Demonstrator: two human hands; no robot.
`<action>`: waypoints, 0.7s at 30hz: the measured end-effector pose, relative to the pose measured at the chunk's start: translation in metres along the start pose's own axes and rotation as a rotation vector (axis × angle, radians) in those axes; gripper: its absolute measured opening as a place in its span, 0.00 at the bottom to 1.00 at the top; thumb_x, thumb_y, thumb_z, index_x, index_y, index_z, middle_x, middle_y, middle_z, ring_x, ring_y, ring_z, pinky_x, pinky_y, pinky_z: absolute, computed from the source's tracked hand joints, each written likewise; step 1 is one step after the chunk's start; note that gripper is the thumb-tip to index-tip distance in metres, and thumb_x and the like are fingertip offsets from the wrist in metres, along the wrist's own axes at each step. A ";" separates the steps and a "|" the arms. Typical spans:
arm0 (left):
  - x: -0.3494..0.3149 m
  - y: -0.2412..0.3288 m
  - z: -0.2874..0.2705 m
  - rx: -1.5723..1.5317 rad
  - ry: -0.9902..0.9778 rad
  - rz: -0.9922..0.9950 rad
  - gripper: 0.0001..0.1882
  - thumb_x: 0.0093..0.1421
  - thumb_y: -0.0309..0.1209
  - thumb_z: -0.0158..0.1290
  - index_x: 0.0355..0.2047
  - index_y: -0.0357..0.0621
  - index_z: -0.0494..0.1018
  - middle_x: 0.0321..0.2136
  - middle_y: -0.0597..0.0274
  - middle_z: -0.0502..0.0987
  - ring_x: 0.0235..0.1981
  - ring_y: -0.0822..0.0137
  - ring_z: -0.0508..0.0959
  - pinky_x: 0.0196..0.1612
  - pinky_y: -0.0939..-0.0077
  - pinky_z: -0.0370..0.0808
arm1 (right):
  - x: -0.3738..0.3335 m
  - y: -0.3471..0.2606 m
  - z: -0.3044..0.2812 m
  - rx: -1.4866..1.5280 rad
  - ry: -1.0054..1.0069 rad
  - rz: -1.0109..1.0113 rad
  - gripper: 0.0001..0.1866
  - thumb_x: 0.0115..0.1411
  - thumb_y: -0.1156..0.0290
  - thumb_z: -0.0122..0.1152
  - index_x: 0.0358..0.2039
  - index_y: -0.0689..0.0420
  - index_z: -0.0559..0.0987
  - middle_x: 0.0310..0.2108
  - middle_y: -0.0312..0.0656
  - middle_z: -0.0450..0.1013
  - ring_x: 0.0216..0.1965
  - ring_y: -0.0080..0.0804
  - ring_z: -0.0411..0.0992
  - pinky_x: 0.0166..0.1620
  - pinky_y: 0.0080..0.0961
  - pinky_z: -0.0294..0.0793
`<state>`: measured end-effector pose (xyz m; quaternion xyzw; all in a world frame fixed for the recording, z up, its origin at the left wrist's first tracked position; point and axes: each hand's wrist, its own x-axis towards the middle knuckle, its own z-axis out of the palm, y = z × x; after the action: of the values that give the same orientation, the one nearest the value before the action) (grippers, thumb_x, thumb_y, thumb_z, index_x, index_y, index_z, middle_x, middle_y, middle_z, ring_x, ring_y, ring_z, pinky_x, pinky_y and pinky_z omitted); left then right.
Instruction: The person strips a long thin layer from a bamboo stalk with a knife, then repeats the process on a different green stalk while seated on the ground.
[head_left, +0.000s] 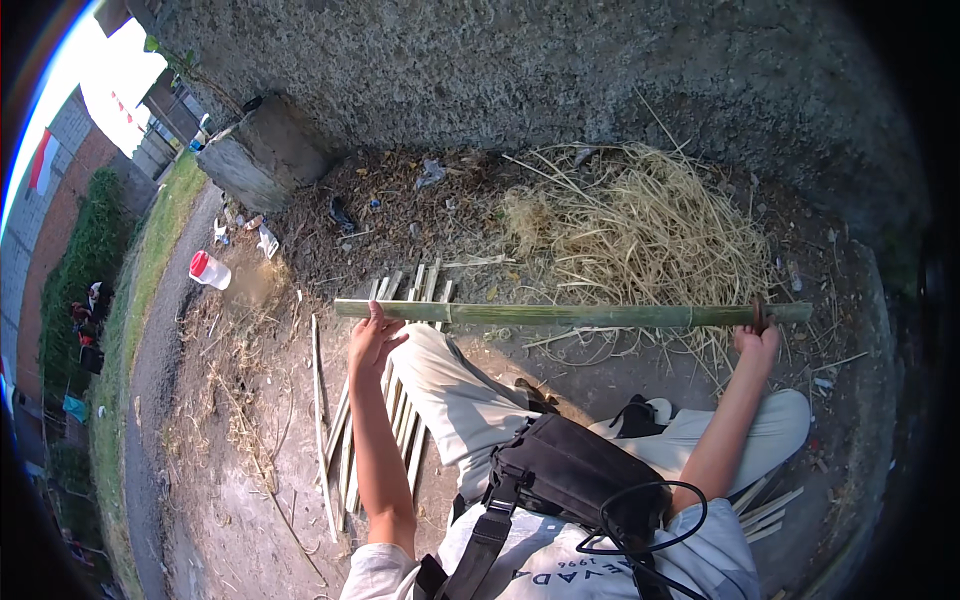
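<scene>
Black bag [580,470] nearest cam, slung by a dark strap [492,530], w/ thin cable [640,488] looped nr its R end. Beyond it, bent legs in pale trousers [440,385], low on the ground [225,450], prob. for a steady base and to keep work w/in reach of both arms.

Past the knees, long green bamboo stick [570,315], off the ground, running crosswise, nr level. Supported nr both ends, prob. b/c too long to steady from one side only.

L hand [372,343] just below the stick's L end, w/ one finger up across it, seemingly touching, and others angled off to the R. Can't tell if pinching or only propping. R hand [758,341] nr the other end, fingers curled tight on a dark brown piece [758,314] set crosswise to the stick; poss. a tool, too small to tell. Stick just above R fist, w/ short stub beyond.

Pale strips [405,425] roughly parallel beside and behind L forearm [383,450], prob. grouped for tidiness. Dry shavings [650,230] heaped btwn stick and wall [560,70], prob. there to leave leg room.
</scene>
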<state>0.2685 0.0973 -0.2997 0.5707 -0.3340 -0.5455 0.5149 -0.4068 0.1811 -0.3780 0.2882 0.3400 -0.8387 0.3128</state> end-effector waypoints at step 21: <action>-0.113 -0.034 0.323 1.280 -0.738 1.543 0.38 0.44 0.43 0.61 0.53 0.42 0.62 0.43 0.54 0.68 0.44 0.59 0.70 0.46 0.62 0.66 | 0.005 -0.032 -0.007 0.022 -0.026 -0.138 0.21 0.64 0.55 0.47 0.46 0.61 0.71 0.41 0.47 0.75 0.40 0.42 0.76 0.39 0.38 0.80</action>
<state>-0.0709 0.1405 -0.2603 0.1687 -0.9644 0.0656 0.1927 -0.4309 0.2034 -0.3731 0.2563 0.3459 -0.8657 0.2555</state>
